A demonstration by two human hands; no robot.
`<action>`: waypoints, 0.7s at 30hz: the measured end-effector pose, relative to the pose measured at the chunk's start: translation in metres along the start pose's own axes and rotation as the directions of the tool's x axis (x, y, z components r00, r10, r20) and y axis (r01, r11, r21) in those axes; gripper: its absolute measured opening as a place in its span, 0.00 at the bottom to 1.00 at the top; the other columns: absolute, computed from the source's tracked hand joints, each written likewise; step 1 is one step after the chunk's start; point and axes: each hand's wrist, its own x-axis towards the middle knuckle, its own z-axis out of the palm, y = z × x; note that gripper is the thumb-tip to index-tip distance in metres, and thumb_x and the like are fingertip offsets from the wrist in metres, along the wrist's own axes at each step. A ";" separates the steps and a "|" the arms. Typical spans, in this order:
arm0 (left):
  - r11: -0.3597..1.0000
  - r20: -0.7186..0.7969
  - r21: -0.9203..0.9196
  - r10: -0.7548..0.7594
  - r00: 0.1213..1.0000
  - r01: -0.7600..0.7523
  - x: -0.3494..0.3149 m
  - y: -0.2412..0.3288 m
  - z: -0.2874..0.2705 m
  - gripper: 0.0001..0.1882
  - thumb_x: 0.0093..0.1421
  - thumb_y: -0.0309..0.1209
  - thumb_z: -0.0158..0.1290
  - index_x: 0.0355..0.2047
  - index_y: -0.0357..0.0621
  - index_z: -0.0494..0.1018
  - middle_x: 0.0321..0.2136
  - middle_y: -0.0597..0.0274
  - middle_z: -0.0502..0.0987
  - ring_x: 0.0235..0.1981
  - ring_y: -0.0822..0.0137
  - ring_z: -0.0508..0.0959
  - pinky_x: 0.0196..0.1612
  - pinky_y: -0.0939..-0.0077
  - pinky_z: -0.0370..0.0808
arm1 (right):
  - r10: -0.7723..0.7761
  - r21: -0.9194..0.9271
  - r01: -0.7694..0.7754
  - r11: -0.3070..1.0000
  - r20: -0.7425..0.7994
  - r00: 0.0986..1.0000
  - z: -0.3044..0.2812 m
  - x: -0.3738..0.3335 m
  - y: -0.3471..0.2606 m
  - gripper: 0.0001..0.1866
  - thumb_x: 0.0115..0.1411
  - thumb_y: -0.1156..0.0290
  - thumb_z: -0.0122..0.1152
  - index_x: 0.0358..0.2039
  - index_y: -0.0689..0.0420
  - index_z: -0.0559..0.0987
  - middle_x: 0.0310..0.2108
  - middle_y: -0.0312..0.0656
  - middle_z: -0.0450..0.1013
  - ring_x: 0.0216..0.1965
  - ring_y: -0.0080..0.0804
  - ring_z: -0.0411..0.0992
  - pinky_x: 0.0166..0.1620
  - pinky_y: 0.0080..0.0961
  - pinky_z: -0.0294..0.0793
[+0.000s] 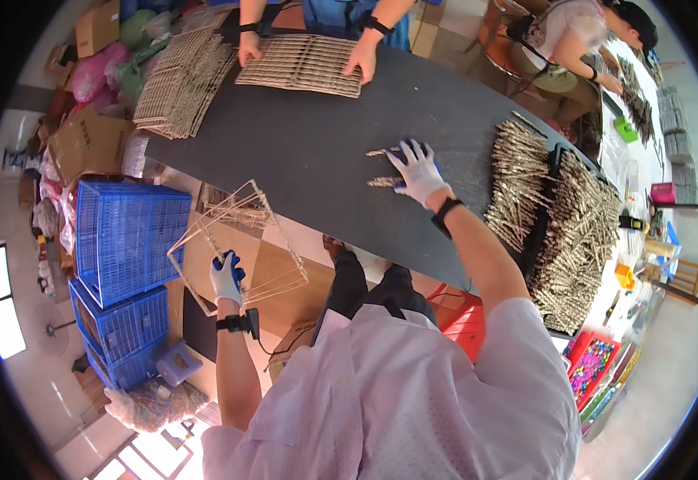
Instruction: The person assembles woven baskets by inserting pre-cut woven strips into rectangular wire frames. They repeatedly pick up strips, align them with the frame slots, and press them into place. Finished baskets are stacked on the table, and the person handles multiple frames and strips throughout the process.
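Observation:
My left hand point(227, 278), in a white glove with blue fingers, is closed around several thin beige rectangular frames point(289, 254). They hang at uneven angles past the table's near edge. Over the dark table point(309, 136), my gloved right hand point(419, 172) has its fingers spread. Two short twisted brown-and-white sticks lie at its fingertips, a far stick point(378, 152) and a near stick point(383, 182). Whether the fingers touch them I cannot tell. To the right lie a loose pile of similar sticks point(517, 184) and a black tray point(555, 164) heaped with more.
Across the table, another person's hands point(360, 61) hold a slatted woven panel point(301, 64). Stacked panels point(185, 80) lie at the far left corner. Blue plastic crates point(129, 240) stand left of the table. A second person point(565, 52) works at a white table on the right.

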 end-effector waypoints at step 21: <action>0.961 -0.091 -0.271 -0.087 0.992 0.059 0.026 -0.043 -0.001 0.19 0.60 0.39 0.57 0.51 0.52 0.70 0.41 0.59 0.75 0.25 0.68 0.73 0.31 0.72 0.72 | 0.472 -0.213 -0.458 0.863 0.017 0.881 0.041 -0.245 0.056 0.20 0.54 0.64 0.57 0.50 0.44 0.74 0.49 0.40 0.69 0.56 0.42 0.63 0.57 0.48 0.59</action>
